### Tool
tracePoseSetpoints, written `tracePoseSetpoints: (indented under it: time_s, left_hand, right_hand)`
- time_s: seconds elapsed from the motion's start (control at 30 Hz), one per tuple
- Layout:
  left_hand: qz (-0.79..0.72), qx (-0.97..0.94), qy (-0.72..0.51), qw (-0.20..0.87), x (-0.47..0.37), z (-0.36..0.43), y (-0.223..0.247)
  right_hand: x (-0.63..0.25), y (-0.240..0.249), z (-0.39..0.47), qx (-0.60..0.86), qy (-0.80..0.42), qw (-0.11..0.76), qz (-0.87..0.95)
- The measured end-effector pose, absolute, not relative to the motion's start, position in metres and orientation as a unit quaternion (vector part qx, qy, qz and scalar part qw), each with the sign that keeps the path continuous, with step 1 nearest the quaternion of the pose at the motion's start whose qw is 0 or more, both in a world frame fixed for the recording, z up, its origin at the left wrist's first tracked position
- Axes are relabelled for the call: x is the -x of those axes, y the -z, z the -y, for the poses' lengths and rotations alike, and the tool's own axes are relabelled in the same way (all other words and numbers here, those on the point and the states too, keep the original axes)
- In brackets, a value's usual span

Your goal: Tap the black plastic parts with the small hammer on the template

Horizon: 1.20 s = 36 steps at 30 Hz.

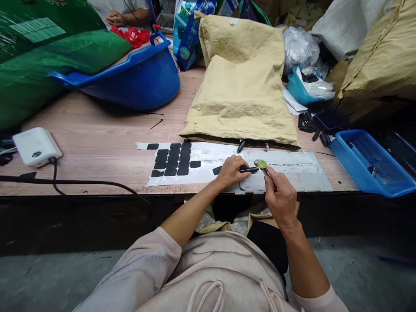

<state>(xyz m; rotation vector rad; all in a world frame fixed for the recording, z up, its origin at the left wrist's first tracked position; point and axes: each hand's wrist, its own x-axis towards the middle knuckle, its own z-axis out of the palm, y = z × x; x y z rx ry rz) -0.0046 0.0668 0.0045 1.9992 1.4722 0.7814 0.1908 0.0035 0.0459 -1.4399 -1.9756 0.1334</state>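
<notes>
My left hand (231, 171) rests at the front of the table, fingers closed on a slim black cylindrical piece (250, 170) that points right. Just right of it, my right hand (280, 193) grips a small hammer-like tool with a metal shaft and a round yellow-green head (261, 164). That head is above the far tip of the black piece; I cannot tell if they touch. Under the hands lies a grey board (292, 171). To the left, a white sheet (204, 151) carries rows of black rounded-square stickers (173, 158). A loose black piece (241, 145) lies beyond my left hand.
A large tan sack (240, 95) lies behind the board. The blue basin (136, 78) and green sack (58, 73) stand left, near a white box (37, 146) with cables. At right are a blue basket (373, 162) and black pieces (307, 121). Another person's hand (116, 18) shows at the back.
</notes>
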Motion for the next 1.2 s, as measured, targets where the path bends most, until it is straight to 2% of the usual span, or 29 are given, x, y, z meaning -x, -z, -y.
tracePoseSetpoints:
  time_s: [0.17, 0.37, 0.53, 0.73, 0.97, 1.2]
  left_hand:
    - [-0.556, -0.73, -0.294, 0.268, 0.003, -0.066, -0.005]
    - [-0.555, -0.731, -0.289, 0.271, 0.002, -0.067, -0.005]
    - [-0.558, -0.727, -0.294, 0.272, 0.002, -0.067, -0.005]
    - [-0.56, -0.728, -0.292, 0.268, 0.002, -0.066, -0.007]
    - [-0.562, -0.733, -0.295, 0.245, 0.001, -0.061, -0.01]
    - [-0.541, -0.747, -0.309, 0.234, 0.005, -0.067, -0.004]
  right_hand:
    - [-0.187, -0.036, -0.003, 0.567, -0.043, 0.298, 0.767]
    - [-0.194, -0.038, -0.006, 0.57, -0.022, 0.342, 0.747]
    - [-0.194, -0.035, -0.005, 0.581, -0.009, 0.309, 0.753]
    - [-0.22, -0.04, -0.028, 0.592, 0.053, 0.322, 0.738]
    - [-0.276, -0.015, -0.088, 0.627, 0.093, 0.21, 0.744]
    - [-0.274, 0.004, -0.096, 0.629, 0.098, 0.254, 0.728]
